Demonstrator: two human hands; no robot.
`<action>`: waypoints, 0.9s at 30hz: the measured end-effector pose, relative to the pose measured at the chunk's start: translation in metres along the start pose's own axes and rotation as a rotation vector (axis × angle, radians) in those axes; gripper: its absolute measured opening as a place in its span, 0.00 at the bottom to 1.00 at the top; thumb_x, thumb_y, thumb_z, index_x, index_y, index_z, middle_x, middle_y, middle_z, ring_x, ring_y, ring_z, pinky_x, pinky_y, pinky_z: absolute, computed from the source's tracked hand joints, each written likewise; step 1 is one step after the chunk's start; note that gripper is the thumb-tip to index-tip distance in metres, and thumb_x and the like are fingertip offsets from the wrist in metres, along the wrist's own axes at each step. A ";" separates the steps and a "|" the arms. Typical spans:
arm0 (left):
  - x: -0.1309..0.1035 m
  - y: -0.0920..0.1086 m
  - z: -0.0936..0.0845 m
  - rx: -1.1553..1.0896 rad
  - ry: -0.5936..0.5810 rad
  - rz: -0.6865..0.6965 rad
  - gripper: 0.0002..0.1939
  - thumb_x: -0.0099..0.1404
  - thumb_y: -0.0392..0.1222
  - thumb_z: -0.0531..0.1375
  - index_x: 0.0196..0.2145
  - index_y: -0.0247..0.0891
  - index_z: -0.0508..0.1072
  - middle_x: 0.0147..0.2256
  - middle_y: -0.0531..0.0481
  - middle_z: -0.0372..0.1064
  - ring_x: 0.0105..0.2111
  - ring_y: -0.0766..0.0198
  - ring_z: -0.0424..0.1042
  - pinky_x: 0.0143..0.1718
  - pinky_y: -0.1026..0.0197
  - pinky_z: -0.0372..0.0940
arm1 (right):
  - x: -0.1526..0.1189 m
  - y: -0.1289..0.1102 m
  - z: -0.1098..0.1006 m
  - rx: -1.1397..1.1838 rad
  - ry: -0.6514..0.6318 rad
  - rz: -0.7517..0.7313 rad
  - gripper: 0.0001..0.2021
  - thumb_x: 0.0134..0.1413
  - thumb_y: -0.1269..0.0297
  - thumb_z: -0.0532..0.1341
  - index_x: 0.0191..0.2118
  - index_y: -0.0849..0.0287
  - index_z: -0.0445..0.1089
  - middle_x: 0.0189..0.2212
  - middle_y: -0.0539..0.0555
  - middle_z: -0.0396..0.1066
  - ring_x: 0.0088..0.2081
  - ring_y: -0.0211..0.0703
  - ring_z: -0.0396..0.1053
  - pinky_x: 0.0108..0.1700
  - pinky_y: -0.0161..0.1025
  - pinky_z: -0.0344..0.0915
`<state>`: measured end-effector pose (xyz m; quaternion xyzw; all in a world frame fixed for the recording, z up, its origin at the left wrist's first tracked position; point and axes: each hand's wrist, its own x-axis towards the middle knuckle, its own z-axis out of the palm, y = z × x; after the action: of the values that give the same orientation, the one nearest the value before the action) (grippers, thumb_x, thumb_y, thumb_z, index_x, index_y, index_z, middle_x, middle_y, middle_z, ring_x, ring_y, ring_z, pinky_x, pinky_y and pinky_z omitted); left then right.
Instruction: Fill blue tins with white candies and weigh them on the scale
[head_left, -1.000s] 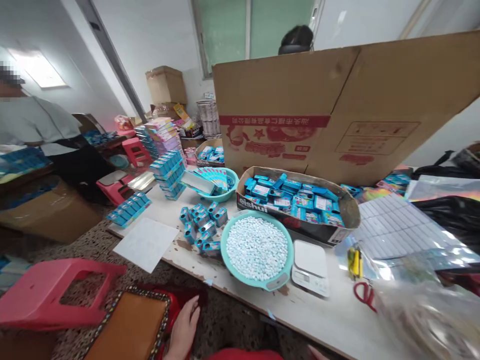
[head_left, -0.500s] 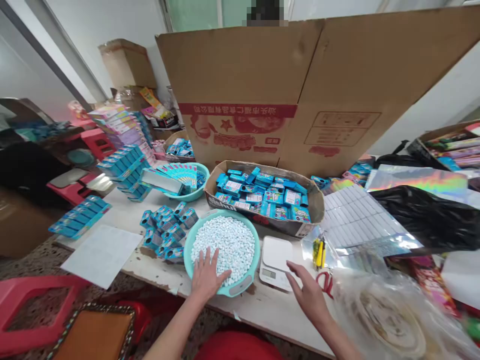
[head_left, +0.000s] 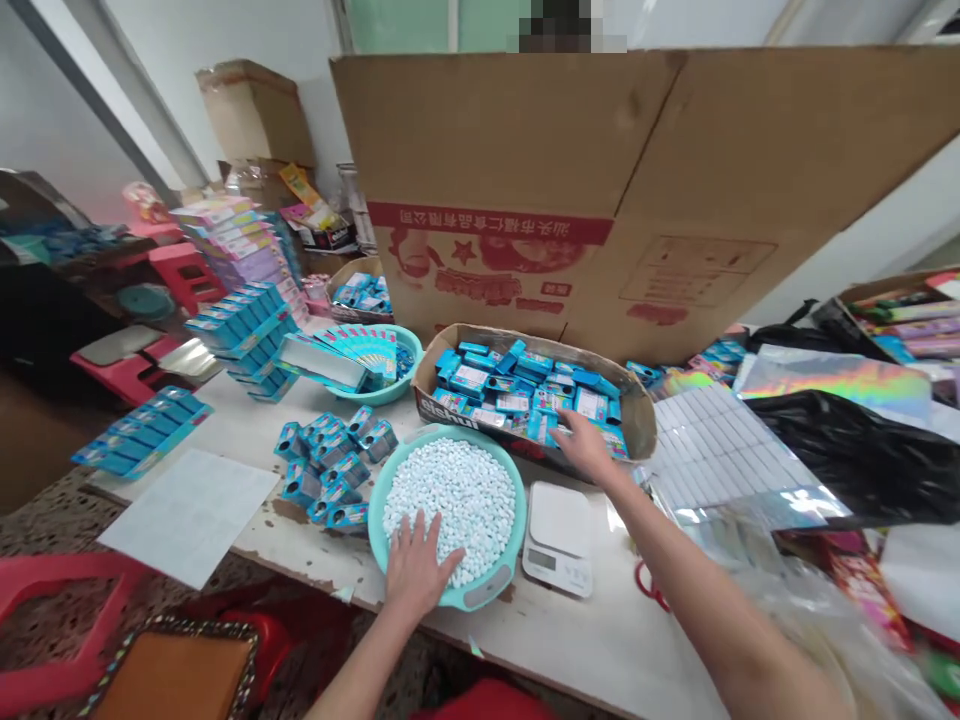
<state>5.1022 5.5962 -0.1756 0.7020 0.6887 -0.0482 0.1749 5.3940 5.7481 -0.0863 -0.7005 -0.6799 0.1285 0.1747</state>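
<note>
My left hand (head_left: 420,565) lies with spread fingers on the small white pellets (head_left: 450,490) that fill a turquoise basin (head_left: 516,535). My right hand (head_left: 585,447) reaches over the near right edge of a long cardboard tray (head_left: 645,425) heaped with small blue boxes (head_left: 517,372). Its fingers are stretched toward the boxes; whether they touch one I cannot make out. A white digital scale (head_left: 559,535) lies to the right of the basin, below my right forearm. Several small blue boxes with open ends (head_left: 337,460) stand in a cluster left of the basin.
Stacked blue boxes (head_left: 244,335) and a second turquoise basin (head_left: 409,380) stand at the back left. A tall cardboard sheet (head_left: 487,140) rises behind the tray. Red scissors (head_left: 649,585), a silver sheet (head_left: 735,440) and a black plastic bag (head_left: 855,440) lie to the right.
My right hand has moved from beside the scale up and away, to the tray of blue boxes. My left hand stays on the pellets. The view has shifted slightly.
</note>
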 end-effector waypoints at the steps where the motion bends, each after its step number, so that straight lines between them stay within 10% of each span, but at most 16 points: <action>1: 0.001 -0.001 0.001 0.013 0.014 0.005 0.37 0.63 0.64 0.45 0.63 0.40 0.54 0.64 0.39 0.47 0.63 0.41 0.43 0.60 0.44 0.41 | 0.016 -0.003 0.005 -0.014 -0.040 0.021 0.20 0.54 0.65 0.57 0.52 0.66 0.65 0.50 0.63 0.67 0.50 0.51 0.65 0.52 0.43 0.61; 11: 0.007 -0.003 0.011 0.100 0.092 0.028 0.36 0.63 0.60 0.48 0.63 0.38 0.55 0.63 0.41 0.50 0.62 0.43 0.46 0.59 0.45 0.45 | 0.079 -0.011 0.069 -0.144 -0.140 0.267 0.21 0.52 0.57 0.62 0.50 0.63 0.67 0.56 0.65 0.57 0.58 0.60 0.50 0.52 0.52 0.57; 21: 0.001 -0.002 0.005 0.063 0.035 0.009 0.36 0.63 0.63 0.46 0.63 0.41 0.53 0.64 0.43 0.47 0.64 0.45 0.43 0.61 0.44 0.43 | 0.055 -0.012 0.049 0.093 -0.064 0.139 0.10 0.47 0.63 0.63 0.37 0.61 0.68 0.36 0.59 0.71 0.39 0.50 0.67 0.41 0.41 0.62; 27: 0.003 0.000 0.010 -0.041 0.086 -0.121 0.39 0.61 0.65 0.47 0.64 0.43 0.49 0.66 0.43 0.34 0.65 0.42 0.31 0.62 0.40 0.33 | 0.017 -0.018 0.007 0.537 0.333 0.206 0.24 0.40 0.55 0.64 0.43 0.64 0.66 0.40 0.59 0.69 0.37 0.49 0.67 0.40 0.45 0.64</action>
<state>5.1038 5.5963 -0.1858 0.6567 0.7376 -0.0145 0.1562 5.3752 5.7661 -0.0837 -0.7059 -0.5094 0.2037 0.4480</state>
